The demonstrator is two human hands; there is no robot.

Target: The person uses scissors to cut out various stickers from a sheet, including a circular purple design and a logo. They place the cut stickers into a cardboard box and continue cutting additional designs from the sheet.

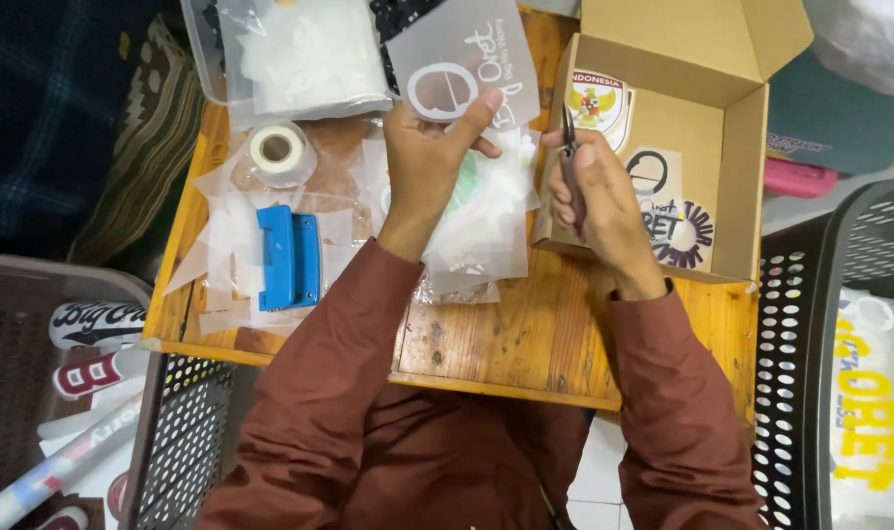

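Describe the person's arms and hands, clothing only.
Both arms wear long, loose sleeves of plain reddish-brown cloth, creased at the elbows and ending at the wrists. The left hand and right hand are bare: no gloves, and no rings or watch that show.

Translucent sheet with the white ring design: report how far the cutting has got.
Done: cut designs lie in the open cardboard box. In hand: the left hand holds up the translucent sheet, uncut as far as visible; the right hand grips scissors beside its edge. Left: that sheet and loose film pieces on the wooden table.
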